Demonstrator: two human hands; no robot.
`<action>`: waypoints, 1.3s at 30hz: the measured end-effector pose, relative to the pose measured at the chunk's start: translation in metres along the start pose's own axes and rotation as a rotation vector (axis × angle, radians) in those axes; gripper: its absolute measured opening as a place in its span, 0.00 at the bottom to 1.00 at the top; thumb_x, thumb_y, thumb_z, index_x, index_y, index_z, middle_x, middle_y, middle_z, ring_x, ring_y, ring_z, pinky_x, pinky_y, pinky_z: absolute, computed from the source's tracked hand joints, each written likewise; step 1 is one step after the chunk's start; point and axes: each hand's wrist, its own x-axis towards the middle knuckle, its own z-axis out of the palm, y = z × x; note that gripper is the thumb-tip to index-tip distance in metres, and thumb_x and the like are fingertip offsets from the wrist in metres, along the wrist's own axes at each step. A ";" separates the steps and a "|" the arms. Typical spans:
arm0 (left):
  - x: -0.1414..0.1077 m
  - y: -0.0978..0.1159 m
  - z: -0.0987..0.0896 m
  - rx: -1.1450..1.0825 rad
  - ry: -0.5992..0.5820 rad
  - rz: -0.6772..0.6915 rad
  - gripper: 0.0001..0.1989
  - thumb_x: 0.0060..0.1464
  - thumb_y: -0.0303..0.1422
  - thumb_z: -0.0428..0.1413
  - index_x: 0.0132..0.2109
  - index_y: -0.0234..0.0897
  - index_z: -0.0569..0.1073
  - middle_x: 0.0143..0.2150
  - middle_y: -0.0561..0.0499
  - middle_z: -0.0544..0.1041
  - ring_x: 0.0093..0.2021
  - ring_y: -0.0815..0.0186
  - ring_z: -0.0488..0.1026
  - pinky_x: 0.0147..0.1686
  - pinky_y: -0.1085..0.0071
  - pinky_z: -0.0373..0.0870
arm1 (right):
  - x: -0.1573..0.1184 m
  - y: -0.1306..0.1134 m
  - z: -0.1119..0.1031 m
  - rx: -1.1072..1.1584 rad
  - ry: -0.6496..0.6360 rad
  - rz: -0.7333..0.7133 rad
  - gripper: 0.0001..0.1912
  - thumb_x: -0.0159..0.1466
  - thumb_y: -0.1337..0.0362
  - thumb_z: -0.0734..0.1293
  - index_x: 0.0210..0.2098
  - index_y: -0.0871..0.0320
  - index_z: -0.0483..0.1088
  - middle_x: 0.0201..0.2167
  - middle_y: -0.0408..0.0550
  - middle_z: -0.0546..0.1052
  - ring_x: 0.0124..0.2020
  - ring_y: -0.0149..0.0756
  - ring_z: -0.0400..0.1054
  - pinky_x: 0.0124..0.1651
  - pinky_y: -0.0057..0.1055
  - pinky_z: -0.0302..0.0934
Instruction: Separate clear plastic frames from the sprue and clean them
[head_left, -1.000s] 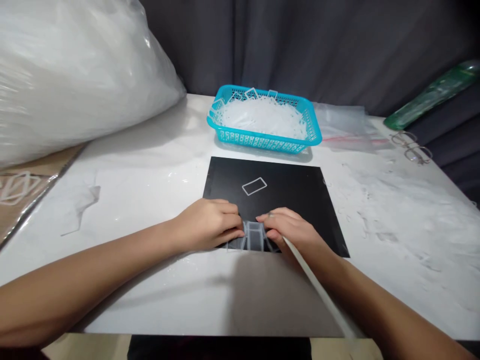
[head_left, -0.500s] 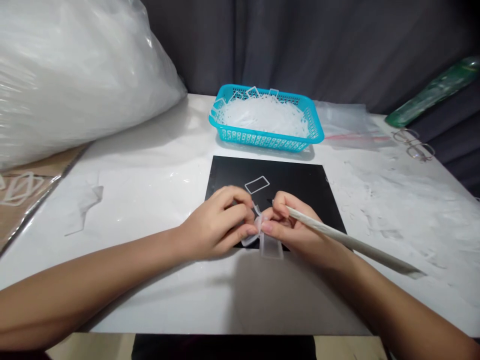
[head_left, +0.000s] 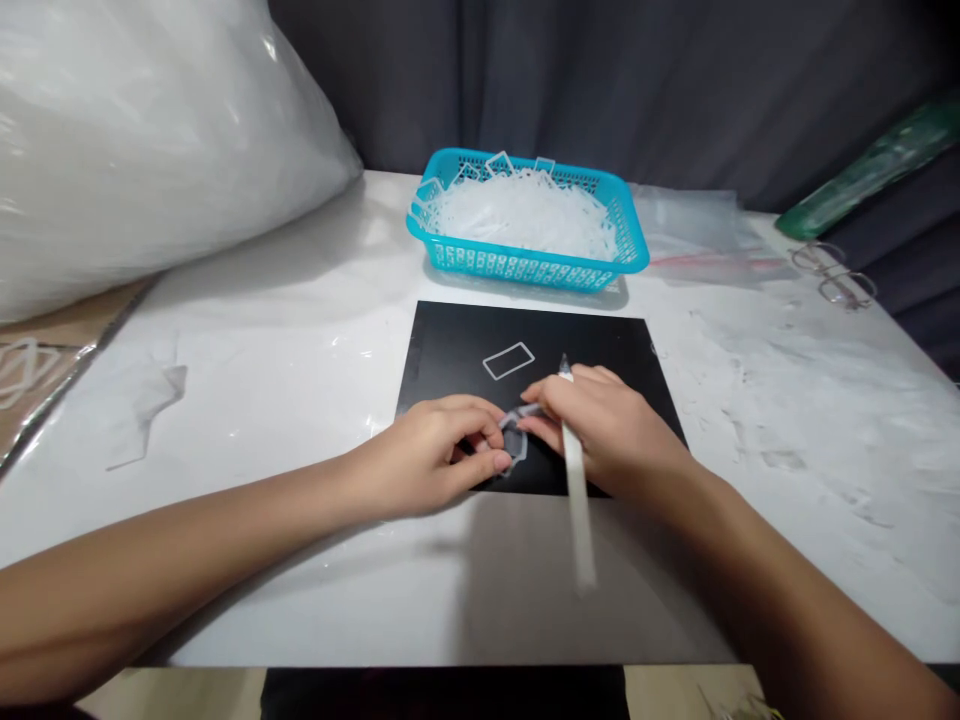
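Observation:
Over the black mat (head_left: 450,350), my left hand (head_left: 442,450) pinches small translucent plastic frames (head_left: 514,445). My right hand (head_left: 611,420) pinches the other side of these pieces with thumb and forefinger. It also holds a long white pen-like tool (head_left: 576,490), whose dark pointed tip faces the basket and whose blurred rear end hangs toward the table's front edge. How many pieces lie between the fingers I cannot tell. A single rectangular frame (head_left: 508,361) lies flat on the mat beyond my hands.
Behind the mat, a blue basket (head_left: 525,271) holds many clear frames. A large white plastic bag (head_left: 165,130) bulges at the left, above cardboard (head_left: 67,335). Clear bags (head_left: 690,225), glasses (head_left: 836,275) and a green bottle (head_left: 870,175) are at the back right.
The tool has swung from slanting rightward to nearly straight toward the front edge. My right hand has turned palm down. The piece that hung below the fingers no longer shows there.

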 end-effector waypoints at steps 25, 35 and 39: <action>0.005 -0.025 -0.022 0.631 -0.196 0.452 0.20 0.62 0.43 0.49 0.50 0.35 0.75 0.21 0.52 0.72 0.21 0.68 0.69 0.20 0.72 0.58 | -0.013 -0.007 0.021 0.342 -0.148 0.203 0.07 0.64 0.58 0.65 0.34 0.52 0.73 0.27 0.40 0.78 0.26 0.30 0.72 0.25 0.24 0.59; 0.006 -0.025 -0.025 0.619 -0.249 0.398 0.20 0.60 0.45 0.51 0.52 0.40 0.74 0.23 0.53 0.72 0.24 0.66 0.69 0.21 0.70 0.57 | -0.009 -0.009 0.022 0.333 -0.126 0.193 0.06 0.64 0.59 0.65 0.34 0.52 0.73 0.27 0.39 0.78 0.25 0.29 0.71 0.26 0.24 0.59; 0.008 -0.026 -0.026 0.616 -0.271 0.376 0.19 0.59 0.45 0.52 0.52 0.42 0.75 0.26 0.52 0.72 0.27 0.66 0.69 0.25 0.69 0.59 | -0.008 -0.013 0.022 0.253 -0.123 0.156 0.07 0.65 0.61 0.63 0.32 0.54 0.70 0.23 0.39 0.74 0.21 0.27 0.67 0.24 0.24 0.55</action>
